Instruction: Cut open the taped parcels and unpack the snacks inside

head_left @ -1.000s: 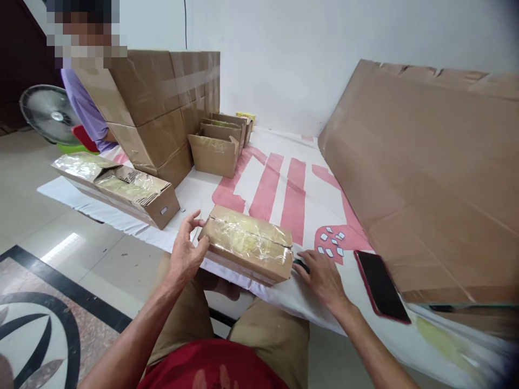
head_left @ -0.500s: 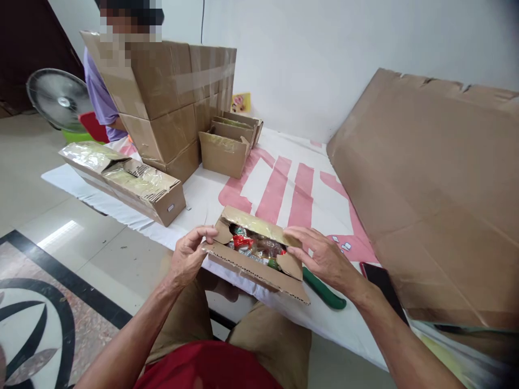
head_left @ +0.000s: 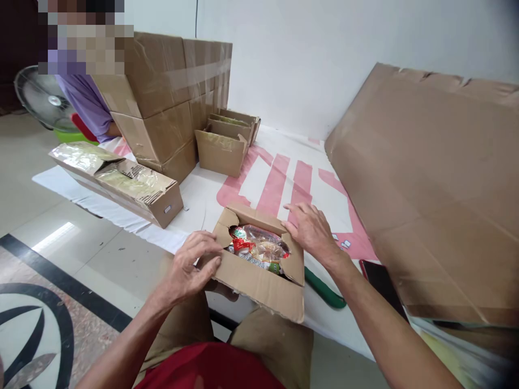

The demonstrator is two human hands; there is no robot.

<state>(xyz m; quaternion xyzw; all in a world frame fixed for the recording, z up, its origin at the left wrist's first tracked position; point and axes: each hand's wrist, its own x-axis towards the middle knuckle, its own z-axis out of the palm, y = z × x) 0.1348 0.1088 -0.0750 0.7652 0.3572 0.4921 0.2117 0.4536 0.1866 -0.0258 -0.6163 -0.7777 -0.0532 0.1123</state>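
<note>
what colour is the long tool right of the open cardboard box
The long rounded tool is green; the head view shows it.

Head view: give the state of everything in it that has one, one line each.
small box, open, flaps spread, packets showing
left hand, laid on its near flap
right hand, laid on its far flap
long box, taped shut, lying flat
stacked cartons, taped shut
phone, screen dark
fan, cannot tell if spinning
cardboard sheet, flattened, leaning on the wall
</note>
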